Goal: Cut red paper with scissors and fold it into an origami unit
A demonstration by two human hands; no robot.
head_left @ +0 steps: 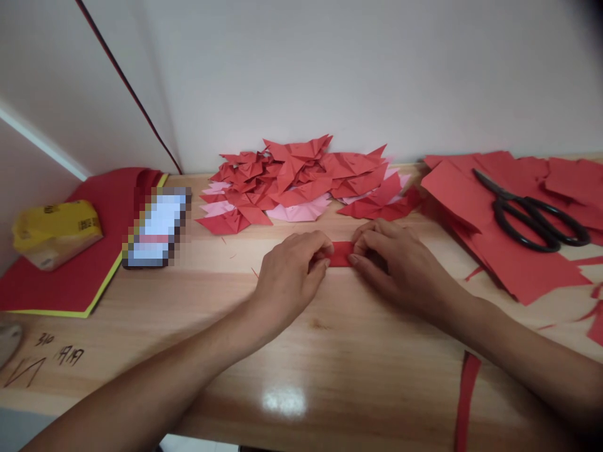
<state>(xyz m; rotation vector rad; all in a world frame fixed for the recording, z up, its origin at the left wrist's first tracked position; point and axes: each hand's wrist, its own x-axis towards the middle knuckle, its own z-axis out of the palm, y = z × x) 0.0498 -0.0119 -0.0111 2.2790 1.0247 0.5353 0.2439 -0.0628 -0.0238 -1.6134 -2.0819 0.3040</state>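
Observation:
A small folded piece of red paper (pixel 342 253) lies on the wooden table between my two hands. My left hand (pixel 298 262) pinches its left end, thumb against curled fingers. At the other end, my right hand (pixel 390 263) has its fingers closed on the paper in the same way. Both ends of the piece are covered by my fingers. Just behind the hands rises a heap of folded red and pink paper shapes (pixel 301 172) with pointed tips, set against the wall.
Black-handled scissors (pixel 527 213) rest on a stack of red paper sheets (pixel 527 270) at right, with scraps beside it. A red paper strip (pixel 466 402) lies near the front edge. At left are a phone (pixel 157 229), red and yellow sheets (pixel 61 289) and a yellow packet (pixel 56 232).

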